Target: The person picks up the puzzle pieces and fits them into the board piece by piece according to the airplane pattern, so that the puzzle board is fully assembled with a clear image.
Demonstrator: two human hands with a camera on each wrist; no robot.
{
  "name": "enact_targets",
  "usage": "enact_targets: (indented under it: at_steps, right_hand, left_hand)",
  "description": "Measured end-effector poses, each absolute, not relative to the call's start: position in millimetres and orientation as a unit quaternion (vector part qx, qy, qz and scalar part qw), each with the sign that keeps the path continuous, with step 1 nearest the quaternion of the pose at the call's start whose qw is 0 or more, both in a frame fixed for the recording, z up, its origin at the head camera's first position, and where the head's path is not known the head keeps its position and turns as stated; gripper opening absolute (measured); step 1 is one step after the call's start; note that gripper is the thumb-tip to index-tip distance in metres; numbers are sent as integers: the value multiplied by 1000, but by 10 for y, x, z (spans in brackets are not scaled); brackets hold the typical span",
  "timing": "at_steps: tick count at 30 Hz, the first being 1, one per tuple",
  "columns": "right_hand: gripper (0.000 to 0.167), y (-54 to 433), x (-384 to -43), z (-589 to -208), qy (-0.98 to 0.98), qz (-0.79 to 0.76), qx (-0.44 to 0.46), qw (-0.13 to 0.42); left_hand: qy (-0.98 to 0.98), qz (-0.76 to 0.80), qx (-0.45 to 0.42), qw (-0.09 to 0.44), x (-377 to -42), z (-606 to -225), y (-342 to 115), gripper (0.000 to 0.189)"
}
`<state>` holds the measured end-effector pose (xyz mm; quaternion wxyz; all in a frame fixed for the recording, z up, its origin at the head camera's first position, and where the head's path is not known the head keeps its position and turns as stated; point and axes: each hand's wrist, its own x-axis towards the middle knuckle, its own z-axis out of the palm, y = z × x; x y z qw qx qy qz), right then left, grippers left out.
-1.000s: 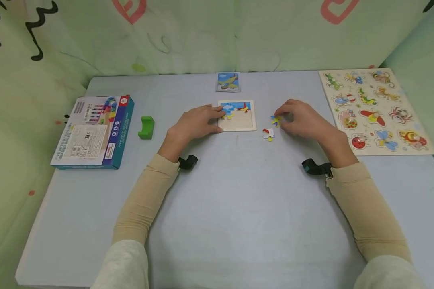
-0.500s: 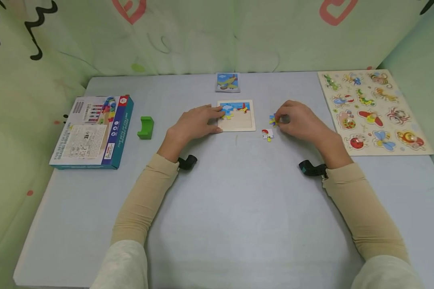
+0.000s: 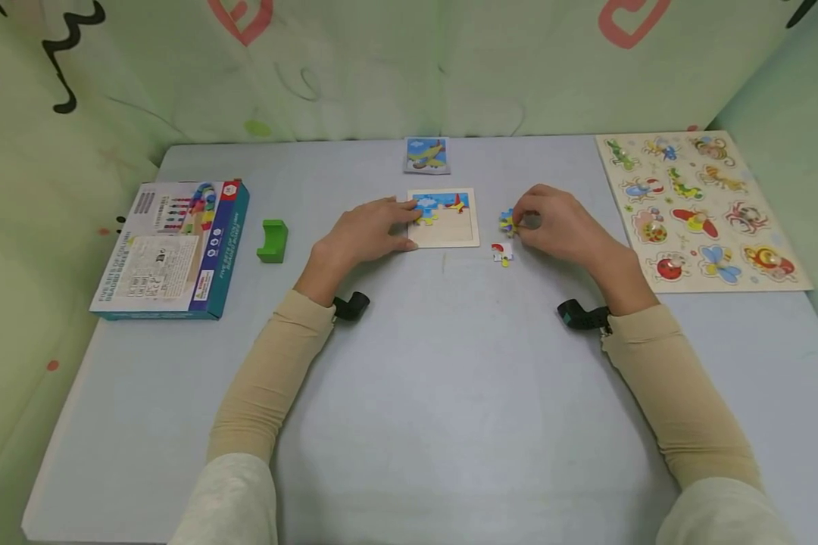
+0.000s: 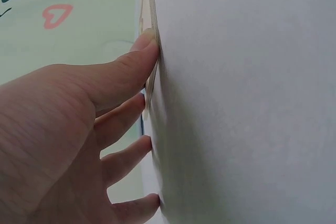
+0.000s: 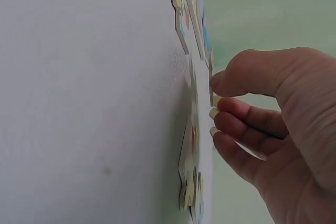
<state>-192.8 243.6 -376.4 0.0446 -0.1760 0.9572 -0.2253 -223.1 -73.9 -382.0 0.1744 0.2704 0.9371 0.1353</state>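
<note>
In the head view my left hand (image 3: 371, 230) rests at the left side of a small wooden jigsaw tray (image 3: 469, 236). Its fingers are spread, with the index finger over the assembled blue and yellow pieces (image 3: 427, 208) and the thumb (image 4: 143, 51) against the tray's edge. To the right, my right hand (image 3: 552, 225) pinches a blue and yellow jigsaw piece (image 3: 507, 221) between thumb and fingertips. The right wrist view has this piece (image 5: 211, 80) edge-on, raised off the table. Just below it lies a white jigsaw piece (image 3: 501, 254) with red and yellow parts.
Behind the tray lies a picture card of a yellow plane (image 3: 426, 155). A wooden insect puzzle board (image 3: 705, 212) occupies the right. At the left are a green arch-shaped block (image 3: 273, 241) and a printed box (image 3: 170, 250). A patterned green curtain (image 3: 354, 76) borders the table.
My right hand has shifted slightly left toward the tray with the blue and yellow jigsaw piece, whose picture side has turned. My left hand stays on the tray.
</note>
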Motion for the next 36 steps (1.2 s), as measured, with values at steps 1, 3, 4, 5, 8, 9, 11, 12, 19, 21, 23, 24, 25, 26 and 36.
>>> enact_targets:
  at_steps: [1, 3, 4, 5, 8, 9, 11, 12, 19, 21, 23, 24, 25, 26, 36]
  right_hand:
    - [11, 2420, -1928, -3755, 957, -227, -176, 44]
    - [11, 2394, -1934, -3750, 956, -228, -178, 42]
    - [10, 2382, -1940, -3751, 956, -228, -181, 39]
    - [10, 2367, -1947, -3751, 955, -229, -183, 37]
    - [9, 2315, -1969, -3758, 953, -232, -192, 34]
    - [9, 2294, -1976, -3759, 953, -232, -194, 35]
    - [9, 2253, -1992, -3763, 951, -235, -199, 35]
    - [9, 2231, -2001, -3765, 950, -236, -202, 36]
    - [11, 2061, -2073, -3770, 941, -256, -218, 46]
    - [12, 2002, -2094, -3773, 938, -260, -223, 53]
    - [12, 1935, -2115, -3778, 936, -258, -233, 57]
    - [12, 1900, -2125, -3777, 934, -258, -239, 57]
    - [12, 1865, -2135, -3778, 933, -256, -246, 57]
    - [11, 1832, -2147, -3780, 932, -255, -253, 56]
    - [11, 1618, -2255, -3824, 927, -243, -281, 54]
  left_hand:
    - [937, 135, 271, 175, -2230, -3820, -739, 65]
    - [937, 134, 272, 175, -2226, -3815, -739, 65]
    - [937, 133, 273, 175, -2225, -3813, -738, 65]
    - [936, 133, 274, 175, -2222, -3809, -737, 65]
    - [936, 132, 275, 174, -2219, -3803, -738, 65]
    - [937, 131, 275, 174, -2218, -3802, -740, 65]
    - [937, 130, 274, 173, -2219, -3804, -742, 65]
    - [937, 129, 274, 173, -2219, -3804, -744, 65]
    - [937, 137, 271, 172, -2221, -3806, -751, 64]
    - [937, 138, 271, 172, -2225, -3805, -751, 64]
    - [936, 138, 274, 173, -2230, -3807, -749, 64]
    - [935, 138, 276, 173, -2233, -3806, -748, 64]
    - [935, 139, 277, 172, -2235, -3806, -748, 64]
    - [935, 139, 277, 172, -2236, -3804, -747, 64]
    - [935, 146, 272, 173, -2237, -3800, -754, 64]
